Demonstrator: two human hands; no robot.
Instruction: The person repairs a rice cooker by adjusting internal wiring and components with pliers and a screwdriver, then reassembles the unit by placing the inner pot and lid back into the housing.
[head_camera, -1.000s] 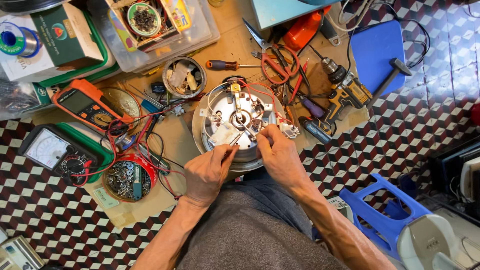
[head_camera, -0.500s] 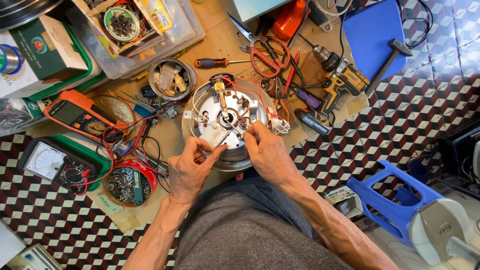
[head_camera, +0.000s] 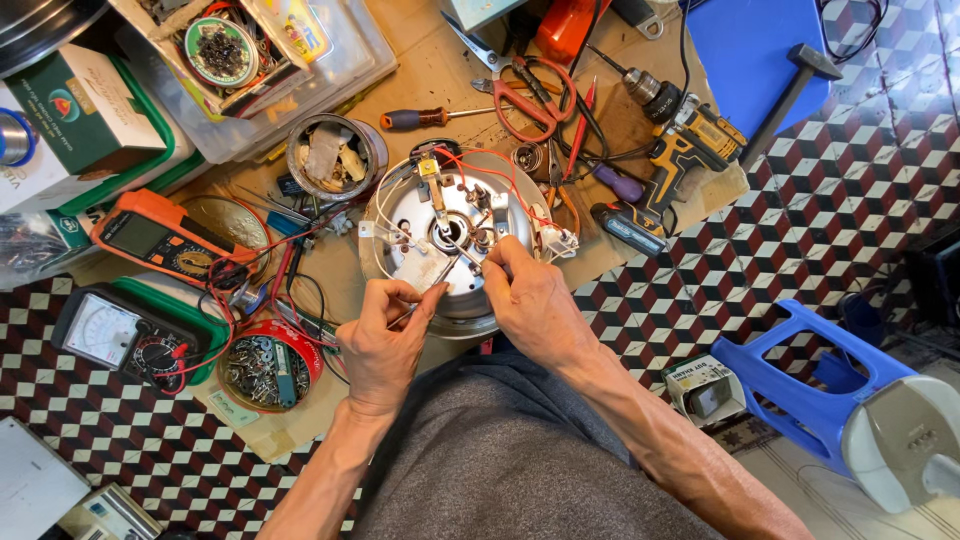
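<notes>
So I've got the round metal cooker base (head_camera: 455, 245) flipped over on the cardboard sheet (head_camera: 420, 70) right in front of my knees, wiring side up. My left hand (head_camera: 385, 340) is pinched shut on a thin metal tool (head_camera: 425, 290), its tip pointing in at the middle of the base. My right hand (head_camera: 530, 300) is curled down onto the near edge of the innards, fingertips closed on some small part I can't really make out.

Feel-wise, I'd say the shell is stiff and a bit slick, best held by the rim. The red wires (head_camera: 480, 170) and white wires (head_camera: 385, 210) look soft and easy to tug off their tabs, so I'd keep my fingers off those. The orange meter (head_camera: 160, 240) sits off to my left.
</notes>
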